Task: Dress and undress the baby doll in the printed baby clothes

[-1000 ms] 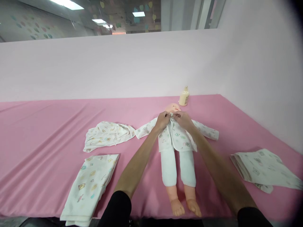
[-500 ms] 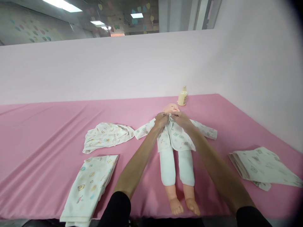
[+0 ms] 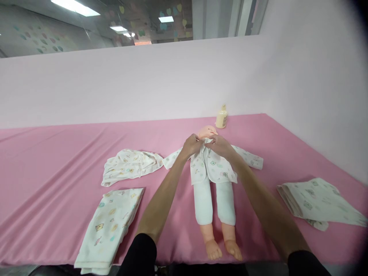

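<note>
A baby doll (image 3: 203,203) lies on its back on the pink sheet (image 3: 71,153), its head toward the wall and its bare feet toward me. It wears a white printed baby jacket (image 3: 220,166), whose front edges meet at the neck and part lower down. At the collar, my left hand (image 3: 192,146) is closed in a pinch on the jacket's edge. My right hand (image 3: 220,146) pinches the other side of the collar, close beside the left. The fingertips partly hide the neckline and any fastening there.
Left of the doll lie a crumpled printed cloth garment (image 3: 130,165) and a folded printed cloth (image 3: 109,230). Another folded cloth (image 3: 319,201) is at the right. A pump bottle (image 3: 221,117) stands beyond the doll's head, near the white wall (image 3: 129,84).
My left hand has shifted slightly left and up at the collar. The right hand stays nearly in place, its fingers a little lower. The doll and cloths have not visibly moved.
</note>
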Motion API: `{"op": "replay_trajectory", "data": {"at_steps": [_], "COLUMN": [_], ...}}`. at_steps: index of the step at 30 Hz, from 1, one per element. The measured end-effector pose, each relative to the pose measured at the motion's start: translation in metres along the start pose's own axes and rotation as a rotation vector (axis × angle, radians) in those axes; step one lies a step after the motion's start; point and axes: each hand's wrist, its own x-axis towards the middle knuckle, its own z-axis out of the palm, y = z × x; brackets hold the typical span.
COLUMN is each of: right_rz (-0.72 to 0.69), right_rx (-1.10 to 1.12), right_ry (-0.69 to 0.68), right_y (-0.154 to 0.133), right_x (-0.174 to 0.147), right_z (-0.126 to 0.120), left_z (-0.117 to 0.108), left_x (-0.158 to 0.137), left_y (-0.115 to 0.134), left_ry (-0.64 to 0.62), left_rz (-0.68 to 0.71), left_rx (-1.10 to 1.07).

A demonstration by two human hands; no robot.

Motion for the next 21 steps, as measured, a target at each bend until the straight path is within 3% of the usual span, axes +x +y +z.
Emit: {"op": "replay_trajectory", "data": {"at_steps": [3,6,12,16,21], "right_rz": [0.000,-0.026,-0.025,0.040,0.050], "right_rx": [-0.193,-0.384,-0.507,-0.390,-0.218], "right_ry": [-0.031,-0.023,-0.073,-0.130,-0.204], "right_y": [-0.011,-0.016,-0.019,-0.021,-0.014], "right_x": [-0.009,-0.016,-0.018,-0.021,-0.015], "right_z": [-0.002,-0.003,-0.021,-0.039,-0.046], "left_z": [-0.017,-0.020,0.002,0.010,0.015], "left_x": [-0.011,-0.021,-0.025,-0.026,-0.027], "left_y": [0.014,0.022,0.013,0.010,0.009], "left_ry": [-0.187,-0.245,-0.113,-0.007,0.018], "left_rz": [-0.009,0.029,0.167,0.197,0.285], "left_rx": [0.099,0.233,0.611,0.752,0.801]}}
